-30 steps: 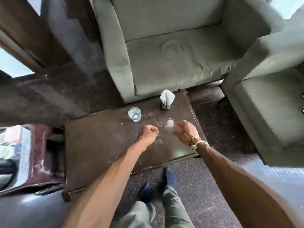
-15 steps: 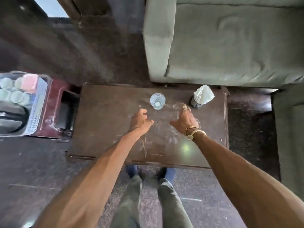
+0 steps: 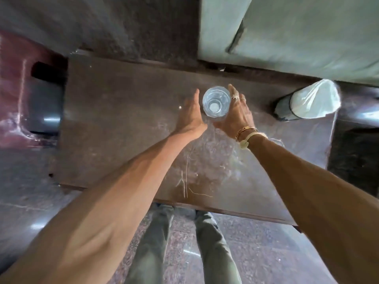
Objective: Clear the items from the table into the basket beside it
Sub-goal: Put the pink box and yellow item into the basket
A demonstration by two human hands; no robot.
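A clear drinking glass [image 3: 215, 103] shows from above near the far middle of the brown table [image 3: 123, 124]. My right hand [image 3: 239, 114] wraps its right side, with the fingers along the wall and the thumb hidden under it. Straight-fingered, my left hand [image 3: 190, 113] lies just off the glass's left side; I cannot tell if it touches. Only one glass shows. A dark holder [image 3: 284, 109] with white napkins [image 3: 315, 99] stands at the table's far right. The basket is out of view.
A grey-green sofa [image 3: 287, 27] runs close behind the table. A dark red piece of furniture [image 3: 12, 89] with a black opening [image 3: 45, 99] sits at the table's left end. My legs [image 3: 205, 242] stand at the near edge on a speckled floor.
The view has dropped closer over the table. My left hand opened from a fist and reached the far glass. My right hand moved left to the same spot, and the second glass no longer shows apart.
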